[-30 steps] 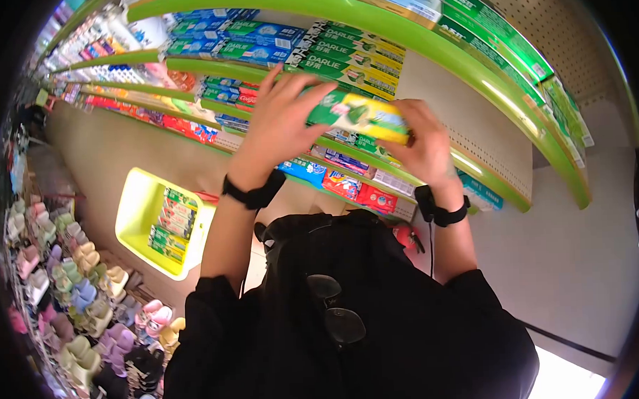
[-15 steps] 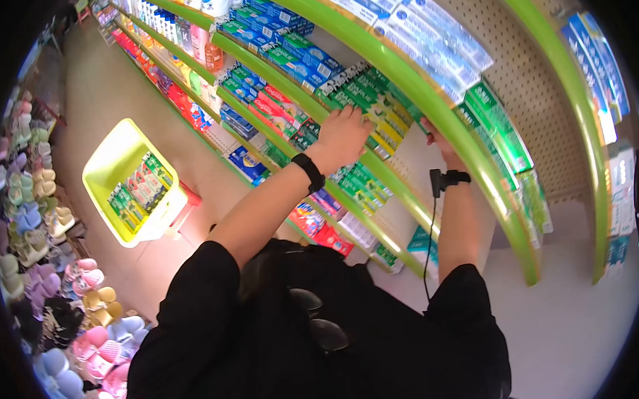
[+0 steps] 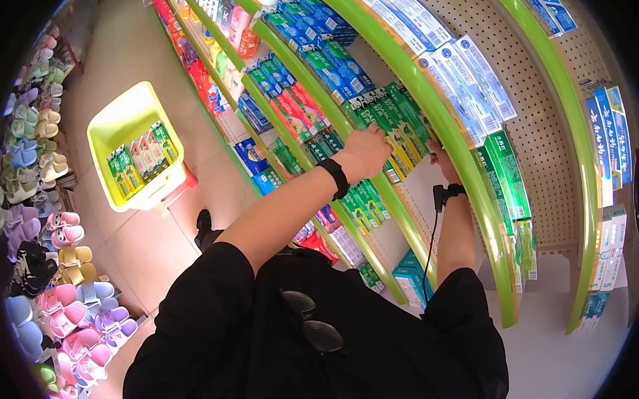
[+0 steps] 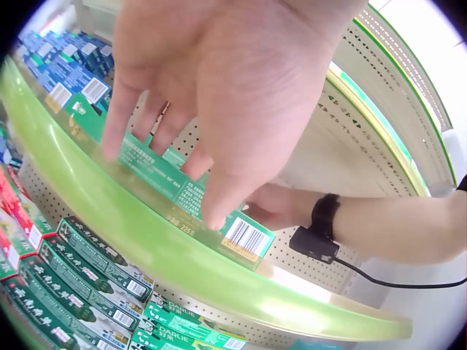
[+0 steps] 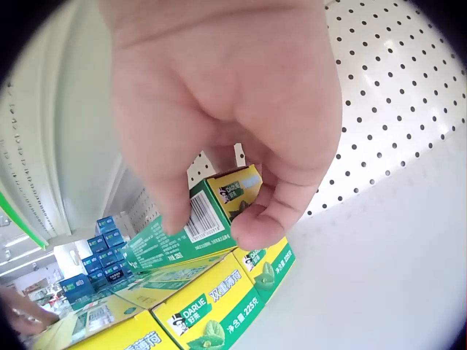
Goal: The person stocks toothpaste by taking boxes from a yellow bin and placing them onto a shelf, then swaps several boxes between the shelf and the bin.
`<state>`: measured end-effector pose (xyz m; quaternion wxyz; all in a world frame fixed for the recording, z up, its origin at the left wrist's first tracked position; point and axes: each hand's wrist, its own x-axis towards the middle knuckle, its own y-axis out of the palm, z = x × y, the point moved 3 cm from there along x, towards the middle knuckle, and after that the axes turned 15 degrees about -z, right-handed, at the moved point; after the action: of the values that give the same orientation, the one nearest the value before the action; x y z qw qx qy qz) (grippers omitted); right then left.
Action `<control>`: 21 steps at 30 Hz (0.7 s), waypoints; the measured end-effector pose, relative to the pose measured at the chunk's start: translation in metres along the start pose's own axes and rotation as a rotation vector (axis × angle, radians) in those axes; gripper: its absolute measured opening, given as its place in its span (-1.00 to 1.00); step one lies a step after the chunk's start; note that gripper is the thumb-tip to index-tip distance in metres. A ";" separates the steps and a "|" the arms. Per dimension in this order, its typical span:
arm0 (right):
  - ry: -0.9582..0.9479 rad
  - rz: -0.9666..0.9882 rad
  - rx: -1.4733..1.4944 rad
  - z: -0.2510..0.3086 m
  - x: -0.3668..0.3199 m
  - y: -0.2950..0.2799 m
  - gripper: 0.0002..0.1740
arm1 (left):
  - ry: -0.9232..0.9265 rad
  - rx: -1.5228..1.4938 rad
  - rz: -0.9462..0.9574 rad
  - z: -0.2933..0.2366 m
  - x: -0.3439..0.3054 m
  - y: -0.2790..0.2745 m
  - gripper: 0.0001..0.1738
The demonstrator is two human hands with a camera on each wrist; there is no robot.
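Green and yellow card makes up the one toothpaste box (image 5: 195,224) that both hands work on. It lies on top of the stacked boxes (image 5: 213,312) on a shelf with a green shelf edge (image 4: 146,240). Three of those stacked boxes show their yellow "Darlie" faces in the right wrist view.

The right hand (image 3: 441,161) pinches the near end of the toothpaste box, with the thumb on the barcode side and curled fingers (image 5: 255,226) on the yellow end flap. The left hand (image 3: 366,153) lies flat along the top of the same box. Its four fingers (image 4: 120,135) are stretched out and spread, their tips on the green panel, and they grip nothing. Behind the box stands the white pegboard (image 5: 394,87).

From the head view, at least four green shelf edges curve across the rack, packed with blue, red and green cartons too many to count. Two black wrist straps (image 3: 335,178) are worn, one on each arm. One pair of sunglasses (image 3: 313,328) hangs at the black shirt. On the floor to the left sits one yellow basket (image 3: 123,111) with a single row of boxes, and beside it are rows of pastel slippers (image 3: 63,307).
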<state>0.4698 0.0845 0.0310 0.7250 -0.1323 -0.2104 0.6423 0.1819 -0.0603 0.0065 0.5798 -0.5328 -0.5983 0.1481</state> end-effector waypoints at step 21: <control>-0.034 -0.057 -0.213 0.018 -0.010 0.010 -0.30 | 0.012 -0.046 -0.062 0.002 -0.002 0.001 -0.61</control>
<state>0.4516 0.0745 0.0408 0.7212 -0.1915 -0.2935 0.5975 0.1805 -0.0604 0.0042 0.5753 -0.5280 -0.6144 0.1132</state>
